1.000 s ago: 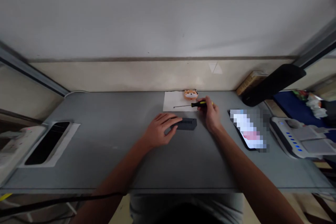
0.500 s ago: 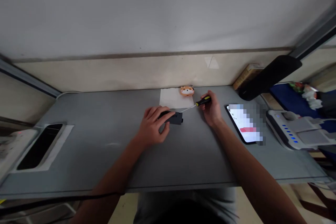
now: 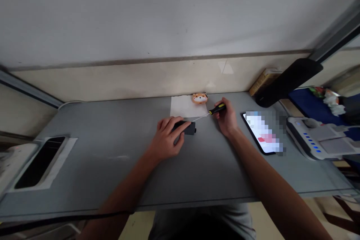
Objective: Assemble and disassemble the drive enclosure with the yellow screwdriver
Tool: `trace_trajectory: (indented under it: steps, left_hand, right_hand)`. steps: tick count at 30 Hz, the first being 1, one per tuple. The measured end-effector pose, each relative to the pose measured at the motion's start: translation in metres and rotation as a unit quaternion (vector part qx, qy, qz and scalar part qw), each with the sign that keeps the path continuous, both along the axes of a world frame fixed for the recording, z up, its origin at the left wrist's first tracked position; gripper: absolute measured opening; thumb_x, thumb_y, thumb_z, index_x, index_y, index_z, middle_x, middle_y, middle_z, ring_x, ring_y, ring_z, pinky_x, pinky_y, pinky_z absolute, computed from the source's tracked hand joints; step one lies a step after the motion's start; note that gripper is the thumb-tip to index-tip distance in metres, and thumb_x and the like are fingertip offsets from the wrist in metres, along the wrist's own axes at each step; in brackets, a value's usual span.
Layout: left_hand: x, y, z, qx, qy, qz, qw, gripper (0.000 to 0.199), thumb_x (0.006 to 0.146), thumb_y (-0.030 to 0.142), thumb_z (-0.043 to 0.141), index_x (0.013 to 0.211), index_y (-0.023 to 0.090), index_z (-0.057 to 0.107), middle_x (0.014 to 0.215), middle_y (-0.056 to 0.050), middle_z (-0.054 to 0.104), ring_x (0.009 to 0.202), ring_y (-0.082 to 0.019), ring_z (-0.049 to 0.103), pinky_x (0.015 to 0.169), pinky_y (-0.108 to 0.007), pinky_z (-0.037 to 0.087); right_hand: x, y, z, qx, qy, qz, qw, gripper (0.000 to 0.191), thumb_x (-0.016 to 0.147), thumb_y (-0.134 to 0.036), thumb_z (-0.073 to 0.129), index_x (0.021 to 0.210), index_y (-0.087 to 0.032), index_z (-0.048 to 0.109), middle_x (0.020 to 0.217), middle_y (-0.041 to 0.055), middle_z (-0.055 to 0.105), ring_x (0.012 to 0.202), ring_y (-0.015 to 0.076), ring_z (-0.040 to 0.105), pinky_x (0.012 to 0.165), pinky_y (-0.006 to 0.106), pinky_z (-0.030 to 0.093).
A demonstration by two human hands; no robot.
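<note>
On the grey table (image 3: 118, 180), my left hand (image 3: 167, 138) grips a small dark-grey box-shaped device (image 3: 190, 129), its index finger stretched along the top. The hand hides the device's left part; a small black nub sticks out at its right end. A screwdriver (image 3: 218, 108) with a black and yellow handle is in my right hand (image 3: 227, 118), the fingers closed round the handle. Its thin metal shaft slants down left, and the tip meets the upper edge of the device near my left index finger.
Behind the device lie white paper (image 3: 182, 105) and an orange animal-faced case (image 3: 200, 98). A lit phone (image 3: 260, 133) and a grey charging station (image 3: 309, 138) are on the right. A black cylinder (image 3: 289, 82) leans by a book (image 3: 264, 80). A dark phone (image 3: 41, 163) lies left.
My left index finger has slid right along the device's top, nearer the screwdriver tip. The right hand with the screwdriver has barely moved. The view has shifted slightly.
</note>
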State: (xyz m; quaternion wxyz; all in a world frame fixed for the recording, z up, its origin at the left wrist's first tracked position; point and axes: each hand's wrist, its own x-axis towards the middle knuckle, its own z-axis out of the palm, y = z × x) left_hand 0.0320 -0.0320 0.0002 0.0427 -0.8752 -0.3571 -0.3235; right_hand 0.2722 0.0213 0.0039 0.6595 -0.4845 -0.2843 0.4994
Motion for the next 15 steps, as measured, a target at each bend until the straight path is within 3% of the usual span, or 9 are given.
trace_trajectory:
  steps: [6,15]
  left_hand:
    - [0.0006,0.0009,0.0005,0.021,-0.016,-0.01,1.0,0.041,0.097,0.012,0.051,0.134,0.022,0.066,0.12,-0.011,0.068,0.108,-0.024,0.061,0.095,-0.039,0.043]
    - [0.0035,-0.0027,0.0,0.015,0.023,0.017,0.999,0.042,0.099,0.015,0.049,0.136,0.023,0.066,0.124,-0.012,0.066,0.112,-0.026,0.058,0.097,-0.041,0.042]
  right_hand:
    - [-0.0011,-0.0006,0.0015,0.008,0.03,0.002,1.0,0.04,0.065,-0.057,0.078,0.063,-0.024,0.055,0.062,-0.0022,0.063,0.043,0.0074,0.04,0.037,0.024,0.027]
    - [-0.0013,-0.001,0.0031,0.007,0.062,-0.011,0.998,0.032,0.069,-0.045,0.077,0.063,-0.023,0.055,0.059,-0.0037,0.063,0.041,0.0065,0.042,0.036,0.023,0.027]
